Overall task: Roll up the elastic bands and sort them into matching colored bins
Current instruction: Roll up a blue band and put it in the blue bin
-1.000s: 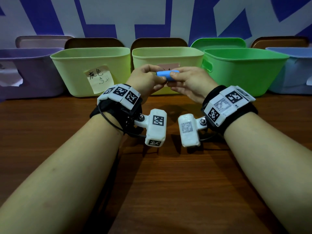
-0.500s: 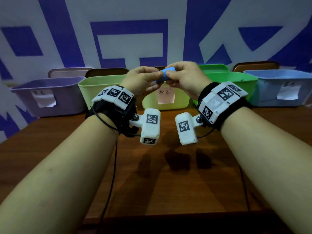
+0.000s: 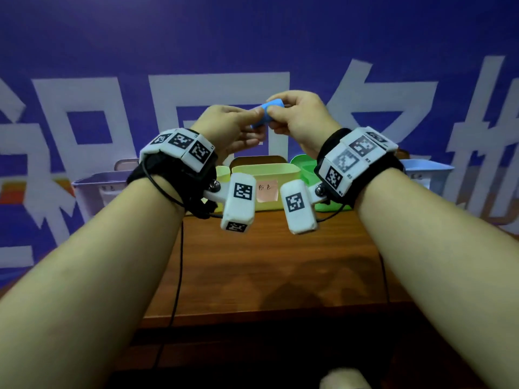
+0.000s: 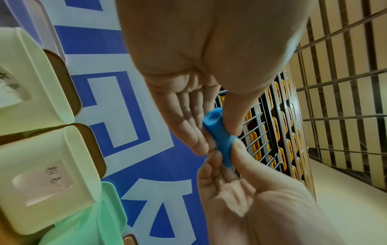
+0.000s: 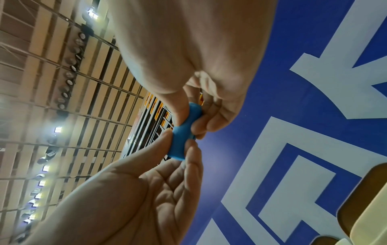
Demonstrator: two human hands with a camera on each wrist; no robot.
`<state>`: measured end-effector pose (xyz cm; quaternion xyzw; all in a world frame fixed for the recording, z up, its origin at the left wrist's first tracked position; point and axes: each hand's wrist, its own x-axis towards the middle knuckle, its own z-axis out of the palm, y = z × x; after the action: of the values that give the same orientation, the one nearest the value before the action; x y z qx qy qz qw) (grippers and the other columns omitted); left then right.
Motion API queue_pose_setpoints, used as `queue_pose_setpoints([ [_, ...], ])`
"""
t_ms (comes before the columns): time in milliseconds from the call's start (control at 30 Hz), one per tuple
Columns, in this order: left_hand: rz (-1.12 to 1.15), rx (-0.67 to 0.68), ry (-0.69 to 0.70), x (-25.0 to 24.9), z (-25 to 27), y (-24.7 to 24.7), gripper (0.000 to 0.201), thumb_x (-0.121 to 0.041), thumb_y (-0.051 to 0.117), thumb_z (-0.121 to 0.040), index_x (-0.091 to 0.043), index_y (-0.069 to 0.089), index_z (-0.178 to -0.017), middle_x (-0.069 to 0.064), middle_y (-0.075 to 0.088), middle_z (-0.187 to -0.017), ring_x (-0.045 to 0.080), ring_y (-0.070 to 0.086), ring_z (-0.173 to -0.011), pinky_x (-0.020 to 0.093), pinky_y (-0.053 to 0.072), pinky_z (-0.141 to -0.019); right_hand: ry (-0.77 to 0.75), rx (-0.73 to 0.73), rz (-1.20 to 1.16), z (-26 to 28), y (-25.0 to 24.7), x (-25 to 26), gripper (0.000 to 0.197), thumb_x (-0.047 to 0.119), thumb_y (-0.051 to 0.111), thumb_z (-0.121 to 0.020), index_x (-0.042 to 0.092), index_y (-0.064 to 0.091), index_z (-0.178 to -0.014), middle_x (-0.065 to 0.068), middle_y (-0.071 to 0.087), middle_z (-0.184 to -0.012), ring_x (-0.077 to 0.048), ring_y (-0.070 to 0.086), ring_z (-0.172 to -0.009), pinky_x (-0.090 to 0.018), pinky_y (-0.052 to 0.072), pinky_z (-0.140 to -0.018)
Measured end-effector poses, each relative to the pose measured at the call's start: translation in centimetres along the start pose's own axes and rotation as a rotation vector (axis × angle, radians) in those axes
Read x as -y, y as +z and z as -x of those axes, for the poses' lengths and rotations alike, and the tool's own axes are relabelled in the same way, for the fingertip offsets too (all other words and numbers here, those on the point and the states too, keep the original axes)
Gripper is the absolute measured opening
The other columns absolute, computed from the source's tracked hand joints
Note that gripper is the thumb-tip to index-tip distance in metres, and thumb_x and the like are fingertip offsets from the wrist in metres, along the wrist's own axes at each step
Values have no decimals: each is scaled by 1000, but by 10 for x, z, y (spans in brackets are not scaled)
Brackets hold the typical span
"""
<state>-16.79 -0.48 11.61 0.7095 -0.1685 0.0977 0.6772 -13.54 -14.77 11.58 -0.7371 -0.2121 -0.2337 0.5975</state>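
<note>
Blue band roll (image 3: 266, 113); blue-white wall (image 3: 252, 46).

**Blue Wall, Wooden Table, Slatted Ceiling**

A deep blue wall (image 3: 252, 37) fills the space ahead, painted with large white characters (image 3: 92, 113). In front of it stands a brown wooden table (image 3: 266, 262) with a visible grain, its near edge falling into shadow. Overhead, the wrist views show a ceiling of pale slats (image 5: 41, 82) crossed by dark rails, with bright lamps (image 5: 57, 129) strung along it. Off to one side stand dark metal racks (image 4: 278, 132) holding yellow pieces.
</note>
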Motion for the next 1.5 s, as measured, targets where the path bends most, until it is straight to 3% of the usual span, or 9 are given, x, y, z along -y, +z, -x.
queue_pose_setpoints([
  [333,101,-81,-91,50,-60,13,13,-12,56,-96,1,58,-97,12,64,-76,11,63,-57,15,52,-53,95,-42,-39,-39,10,-64,15,4,54,-93,15,62,-86,-2,59,-76,-7,55,-61,-17,47,-57],
  [433,97,-117,-118,90,-116,10,15,-12,57,-96,1,58,-100,13,64,-77,13,62,-59,16,53,-55,161,-28,-67,-82,17,-113,16,2,54,-92,15,63,-89,-10,64,-91,-16,65,-73,-27,57,-70],
  [567,109,-45,-231,138,-192,2,14,-16,55,-97,-4,58,-104,3,57,-64,9,55,-54,20,48,-60,289,-48,-115,-145,28,-178,47,7,62,-88,10,50,-133,-17,55,-127,-29,70,-90,-42,58,-84],
  [667,120,0,-329,145,-238,-2,16,-20,53,-98,-8,59,-107,3,58,-75,11,55,-64,24,48,-71,383,-88,-199,-185,28,-200,29,8,67,-85,14,55,-111,-18,59,-121,-30,69,-94,-45,56,-87],
  [767,118,-13,-382,133,-276,-4,12,-22,52,-99,-13,59,-104,0,63,-79,10,55,-63,25,47,-70,483,-86,-273,-223,25,-198,22,0,66,-84,16,55,-94,-20,65,-108,-31,70,-88,-42,57,-83],
  [967,-11,30,-481,70,-338,-13,17,-25,59,-95,-11,64,-102,7,64,-99,14,60,-75,31,49,-74,608,-110,-171,-288,7,-155,27,1,67,-84,12,58,-106,-7,67,-98,-17,67,-86,-28,53,-78],
  [1100,-75,119,-518,19,-361,-15,32,-27,61,-93,-5,64,-116,3,66,-91,6,65,-69,21,52,-67,676,-163,-171,-316,-9,-109,21,2,63,-87,19,51,-92,-7,64,-100,-23,67,-89,-33,56,-82],
  [1300,-2,203,-521,-23,-379,4,21,-24,63,-92,-8,66,-104,6,69,-90,12,67,-81,22,53,-73,643,-319,-125,-335,-33,-66,25,1,65,-85,16,46,-81,-11,60,-87,-28,67,-82,-43,57,-83],
  [1500,18,305,-599,-5,-392,63,10,-23,68,-89,-14,67,-85,0,70,-75,10,66,-69,22,49,-65,679,-412,-34,-320,-84,-85,25,-3,64,-84,14,53,-69,-6,60,-73,-24,61,-74,-39,55,-77],
])
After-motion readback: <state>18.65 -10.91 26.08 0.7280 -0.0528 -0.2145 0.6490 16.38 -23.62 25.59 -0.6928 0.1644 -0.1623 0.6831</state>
